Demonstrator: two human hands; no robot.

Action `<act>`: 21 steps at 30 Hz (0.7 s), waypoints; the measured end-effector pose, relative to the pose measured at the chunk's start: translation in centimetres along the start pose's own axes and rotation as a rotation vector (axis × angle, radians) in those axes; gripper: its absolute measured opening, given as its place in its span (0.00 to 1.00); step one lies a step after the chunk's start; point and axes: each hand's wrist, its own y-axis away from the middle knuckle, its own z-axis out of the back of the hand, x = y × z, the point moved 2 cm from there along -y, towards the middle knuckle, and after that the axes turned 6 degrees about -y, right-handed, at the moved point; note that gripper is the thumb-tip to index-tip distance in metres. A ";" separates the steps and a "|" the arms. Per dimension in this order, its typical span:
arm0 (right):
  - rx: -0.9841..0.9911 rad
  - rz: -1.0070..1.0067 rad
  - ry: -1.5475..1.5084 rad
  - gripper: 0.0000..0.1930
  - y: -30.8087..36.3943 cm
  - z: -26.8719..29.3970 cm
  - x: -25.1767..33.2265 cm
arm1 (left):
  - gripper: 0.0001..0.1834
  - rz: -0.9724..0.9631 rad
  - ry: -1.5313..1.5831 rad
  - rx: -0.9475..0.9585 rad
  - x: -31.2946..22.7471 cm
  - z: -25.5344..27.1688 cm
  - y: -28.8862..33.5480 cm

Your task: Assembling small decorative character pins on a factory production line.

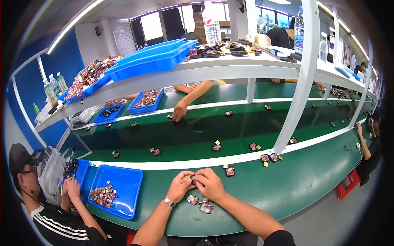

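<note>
Over the green table edge my left hand (179, 187), with a metal-banded watch on its wrist, meets my right hand (209, 184). Their fingers pinch a small dark piece (193, 180) between them, mostly hidden by the fingertips. Just below my hands lie a few small electronic units (206, 208), dark-cased with reddish boards and pale tags. Another such unit (230, 171) rests to the right of my right hand. Left of my left hand stands a blue tray (137, 180) with a heap of small reddish parts (103, 196) in it.
A white rail (164, 165) divides my table from the green conveyor belt (184, 149), where several units lie spread out. A white post (298, 82) and a shelf with blue trays (152, 59) rise ahead. One co-worker (61, 221) sits close at left; another's hand (179, 111) reaches over the belt.
</note>
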 end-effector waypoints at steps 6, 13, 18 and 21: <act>0.031 0.012 0.104 0.08 0.1 -0.1 0.3 | 0.14 0.052 -0.063 -0.053 -0.4 -0.2 0.1; 0.098 0.016 0.167 0.10 0.5 -0.3 0.2 | 0.13 0.053 -0.062 -0.043 -0.2 -0.2 0.1; 0.078 0.031 0.187 0.10 0.6 -0.6 0.1 | 0.13 0.057 -0.056 -0.049 0.0 -0.1 0.1; 0.060 0.034 0.203 0.10 0.5 -0.7 0.1 | 0.13 0.038 -0.054 -0.039 -0.2 -0.3 0.2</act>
